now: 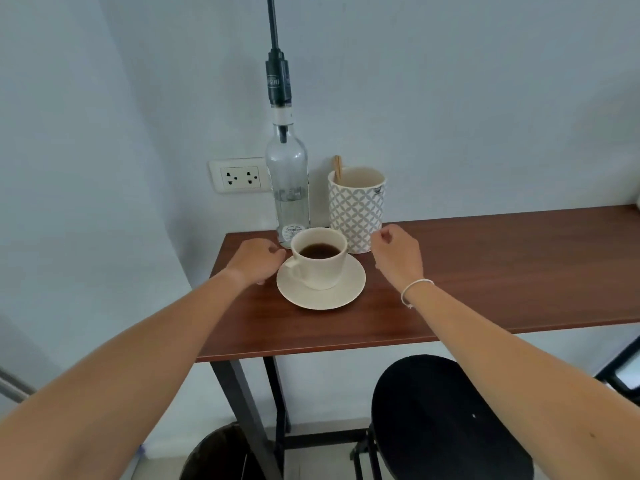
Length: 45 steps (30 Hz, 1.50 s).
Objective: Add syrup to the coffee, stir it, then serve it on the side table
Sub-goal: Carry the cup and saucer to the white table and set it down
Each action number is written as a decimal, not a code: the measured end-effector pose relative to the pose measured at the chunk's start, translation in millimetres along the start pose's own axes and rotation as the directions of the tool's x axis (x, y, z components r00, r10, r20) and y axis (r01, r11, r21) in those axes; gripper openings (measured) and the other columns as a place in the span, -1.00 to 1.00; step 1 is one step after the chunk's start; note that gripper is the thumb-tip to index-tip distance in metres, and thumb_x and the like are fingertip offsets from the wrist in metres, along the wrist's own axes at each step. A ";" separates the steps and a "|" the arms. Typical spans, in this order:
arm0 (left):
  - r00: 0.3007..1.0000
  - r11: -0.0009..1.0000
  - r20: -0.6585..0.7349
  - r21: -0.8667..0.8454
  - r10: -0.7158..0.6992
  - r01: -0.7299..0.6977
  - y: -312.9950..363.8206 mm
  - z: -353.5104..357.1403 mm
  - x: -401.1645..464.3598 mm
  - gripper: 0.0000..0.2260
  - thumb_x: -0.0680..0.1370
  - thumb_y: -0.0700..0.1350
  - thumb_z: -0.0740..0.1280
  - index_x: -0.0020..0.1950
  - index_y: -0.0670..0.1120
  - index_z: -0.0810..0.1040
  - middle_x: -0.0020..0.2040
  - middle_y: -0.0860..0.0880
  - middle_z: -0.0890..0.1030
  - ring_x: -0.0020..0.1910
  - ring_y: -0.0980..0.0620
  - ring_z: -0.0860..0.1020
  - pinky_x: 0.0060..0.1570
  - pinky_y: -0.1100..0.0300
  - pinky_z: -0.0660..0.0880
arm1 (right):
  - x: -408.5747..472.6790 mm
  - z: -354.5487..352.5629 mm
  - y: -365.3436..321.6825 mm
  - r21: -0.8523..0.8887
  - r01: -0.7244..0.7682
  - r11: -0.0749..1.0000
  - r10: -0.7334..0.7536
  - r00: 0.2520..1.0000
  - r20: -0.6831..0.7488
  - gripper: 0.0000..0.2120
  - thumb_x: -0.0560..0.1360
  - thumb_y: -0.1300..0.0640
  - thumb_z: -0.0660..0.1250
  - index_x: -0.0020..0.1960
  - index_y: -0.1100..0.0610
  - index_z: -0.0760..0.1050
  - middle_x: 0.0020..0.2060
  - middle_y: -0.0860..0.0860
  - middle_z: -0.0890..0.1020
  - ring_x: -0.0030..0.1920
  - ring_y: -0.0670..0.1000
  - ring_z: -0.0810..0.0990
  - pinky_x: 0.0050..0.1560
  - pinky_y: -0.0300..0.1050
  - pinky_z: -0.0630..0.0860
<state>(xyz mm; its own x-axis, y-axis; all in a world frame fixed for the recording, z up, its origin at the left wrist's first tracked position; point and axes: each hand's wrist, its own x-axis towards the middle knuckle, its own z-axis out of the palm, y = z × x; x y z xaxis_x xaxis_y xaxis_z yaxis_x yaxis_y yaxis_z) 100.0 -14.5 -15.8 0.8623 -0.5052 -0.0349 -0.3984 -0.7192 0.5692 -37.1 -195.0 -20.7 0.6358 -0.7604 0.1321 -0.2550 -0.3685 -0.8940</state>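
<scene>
1. The left hand [254,259] rests on the table [485,271] just left of the saucer [320,296], fingers curled loosely inward and holding nothing; its fingertips lie close to the cup's handle without clearly touching it.
2. The right hand [398,252] hovers to the right of the cup [320,263], fingers bent into a loose half-fist, empty, just in front of the patterned holder [356,209].
3. A thin white bracelet [415,291] circles the right wrist.
4. The cup stands upright in the middle of the saucer, between the two hands, with dark coffee [319,251] inside and its handle turned to the left.
5. Just behind the cup, against the wall, stands the syrup bottle [289,188], clear glass with a black pump top and liquid in its lower part.
6. To the right of the bottle, the patterned holder has a wooden stick [337,168] leaning at its left rim.
7. A wall socket [239,176] sits left of the bottle; a black stool [443,420] stands near, under the table's right side.
</scene>
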 end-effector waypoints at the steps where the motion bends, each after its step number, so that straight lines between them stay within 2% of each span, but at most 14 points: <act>1: 0.997 0.996 0.052 -0.065 -0.051 0.054 0.6 8.6 14.6 -0.74 0.54 -0.06 0.20 -0.10 -0.20 0.60 -0.25 -0.10 0.56 -0.29 -0.09 0.56 -0.28 0.15 0.56 | 14.6 8.7 8.3 -0.023 -0.036 0.999 0.036 0.999 0.024 -0.83 0.45 0.03 0.18 -0.12 0.09 0.50 -0.16 0.06 0.64 -0.14 0.17 0.65 0.01 0.13 0.60; 5: 0.978 0.969 0.158 -0.186 -0.134 0.162 14.6 12.8 11.8 -0.82 0.52 -0.22 0.24 0.01 -0.24 0.60 -0.14 -0.18 0.57 -0.28 -0.02 0.56 -0.37 0.23 0.58 | 18.1 7.9 15.6 -0.084 -0.127 0.988 0.135 0.986 0.098 -0.80 0.47 0.07 0.19 -0.18 0.19 0.49 -0.30 0.06 0.56 -0.27 0.11 0.61 -0.05 0.11 0.64; 8: 0.958 0.929 0.211 -0.274 -0.195 0.250 18.6 16.0 10.4 -0.81 0.50 -0.26 0.29 0.07 -0.28 0.59 -0.13 -0.15 0.57 -0.25 0.00 0.55 -0.30 0.20 0.59 | 29.1 10.6 18.3 -0.103 -0.153 0.983 0.173 0.960 0.220 -0.76 0.47 0.10 0.25 -0.13 0.29 0.54 -0.26 0.10 0.58 -0.35 0.02 0.56 -0.08 0.06 0.66; 12: 0.933 0.854 0.175 -0.377 -0.315 0.359 22.9 22.0 -3.4 -0.81 0.52 -0.35 0.23 0.08 -0.29 0.57 -0.15 -0.14 0.56 -0.22 0.00 0.56 -0.29 0.18 0.60 | 41.9 9.9 18.2 -0.120 -0.132 0.984 0.169 0.904 0.393 -0.72 0.45 0.17 0.29 0.05 0.35 0.57 -0.15 0.14 0.60 -0.17 0.12 0.63 0.02 0.08 0.64; 16: 0.891 0.740 0.136 -0.510 -0.434 0.438 32.8 32.0 -25.5 -0.80 0.55 -0.33 0.21 0.15 -0.25 0.50 0.10 -0.15 0.53 0.02 -0.06 0.56 -0.25 0.19 0.60 | 47.2 3.8 19.1 -0.132 -0.074 0.989 0.134 0.832 0.538 -0.74 0.47 0.25 0.28 0.09 0.37 0.56 -0.12 0.13 0.57 -0.09 0.12 0.60 0.09 0.05 0.61; 19: 0.863 0.657 0.109 -0.604 -0.493 0.451 37.7 39.6 -38.3 -0.75 0.55 -0.32 0.23 0.22 -0.27 0.48 0.18 -0.15 0.52 0.09 -0.07 0.55 -0.23 0.17 0.60 | 50.9 1.8 20.4 -0.121 -0.068 0.990 0.128 0.786 0.605 -0.72 0.48 0.30 0.28 0.16 0.36 0.52 -0.07 0.15 0.56 -0.08 0.10 0.58 0.09 0.03 0.60; 24: 0.833 0.603 0.052 -0.665 -0.551 0.440 48.4 49.5 -52.8 -0.60 0.48 -0.34 0.35 0.31 -0.28 0.44 0.30 -0.16 0.49 0.21 -0.11 0.52 -0.19 0.14 0.61 | 53.1 0.1 18.4 -0.107 -0.138 0.985 0.173 0.715 0.678 -0.61 0.51 0.33 0.28 0.32 0.34 0.37 -0.01 0.16 0.48 -0.06 0.12 0.54 -0.05 -0.02 0.60; 27: 0.824 0.608 0.035 -0.657 -0.566 0.446 57.3 51.9 -55.5 -0.58 0.46 -0.41 0.34 0.31 -0.30 0.43 0.28 -0.17 0.47 0.17 -0.11 0.49 -0.06 0.10 0.55 | 55.5 1.5 19.1 -0.075 -0.193 0.978 0.189 0.685 0.704 -0.57 0.52 0.35 0.27 0.37 0.33 0.31 0.03 0.18 0.46 -0.04 0.12 0.51 0.00 -0.06 0.55; 31: 0.806 0.604 0.024 -0.650 -0.591 0.461 62.9 53.1 -55.1 -0.60 0.47 -0.43 0.32 0.30 -0.28 0.42 0.30 -0.17 0.46 0.24 -0.14 0.47 -0.03 0.11 0.53 | 59.2 5.5 22.1 -0.056 -0.217 0.975 0.190 0.672 0.716 -0.56 0.52 0.36 0.26 0.38 0.33 0.29 0.20 0.26 0.50 -0.03 0.13 0.50 -0.02 -0.05 0.54; 33: 0.800 0.588 0.028 -0.662 -0.599 0.464 63.9 52.5 -55.1 -0.61 0.47 -0.44 0.30 0.29 -0.27 0.43 0.29 -0.15 0.46 0.17 -0.12 0.47 -0.04 0.11 0.52 | 59.6 6.6 23.3 -0.053 -0.232 0.971 0.199 0.668 0.718 -0.55 0.52 0.36 0.27 0.39 0.32 0.29 0.15 0.25 0.50 -0.04 0.13 0.50 -0.07 -0.05 0.56; 35: 0.802 0.567 0.045 -0.684 -0.596 0.460 63.9 51.3 -56.2 -0.62 0.48 -0.46 0.28 0.28 -0.27 0.44 0.28 -0.14 0.46 0.09 -0.08 0.46 -0.04 0.09 0.52 | 60.1 7.6 23.1 -0.052 -0.234 0.971 0.200 0.672 0.713 -0.55 0.52 0.36 0.28 0.38 0.31 0.30 0.15 0.24 0.51 -0.05 0.13 0.51 -0.25 -0.09 0.56; 37: 0.804 0.550 0.055 -0.702 -0.592 0.453 62.2 51.1 -57.1 -0.62 0.47 -0.47 0.27 0.28 -0.28 0.45 0.30 -0.14 0.47 0.11 -0.09 0.46 -0.04 0.08 0.52 | 60.5 8.2 21.3 -0.064 -0.239 0.969 0.212 0.672 0.710 -0.55 0.52 0.35 0.28 0.38 0.31 0.31 0.10 0.22 0.51 -0.05 0.13 0.51 -0.33 -0.14 0.50; 40: 0.800 0.527 0.049 -0.728 -0.598 0.439 59.9 51.2 -59.1 -0.61 0.47 -0.46 0.28 0.28 -0.27 0.46 0.33 -0.13 0.46 0.21 -0.12 0.46 -0.08 0.08 0.53 | 60.9 9.7 18.7 -0.085 -0.257 0.963 0.238 0.657 0.715 -0.55 0.53 0.32 0.27 0.39 0.32 0.28 0.10 0.21 0.51 -0.05 0.12 0.50 -0.35 -0.17 0.47; 45: 0.759 0.482 0.028 -0.757 -0.650 0.441 56.3 48.3 -64.3 -0.63 0.48 -0.42 0.31 0.27 -0.24 0.47 0.28 -0.16 0.49 0.20 -0.15 0.50 -0.09 0.08 0.56 | 56.4 13.2 18.9 -0.039 -0.261 0.965 0.208 0.662 0.720 -0.58 0.52 0.35 0.28 0.35 0.33 0.31 0.12 0.24 0.52 -0.05 0.14 0.52 -0.36 -0.15 0.48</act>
<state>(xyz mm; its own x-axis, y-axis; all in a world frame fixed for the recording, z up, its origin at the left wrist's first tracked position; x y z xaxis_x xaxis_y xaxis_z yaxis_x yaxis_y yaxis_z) 7.0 -45.6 -21.2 0.9049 0.0708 -0.4197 0.4249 -0.2081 0.8810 3.6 -237.7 -35.8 0.8927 -0.1945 -0.4066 -0.4397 -0.1780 -0.8803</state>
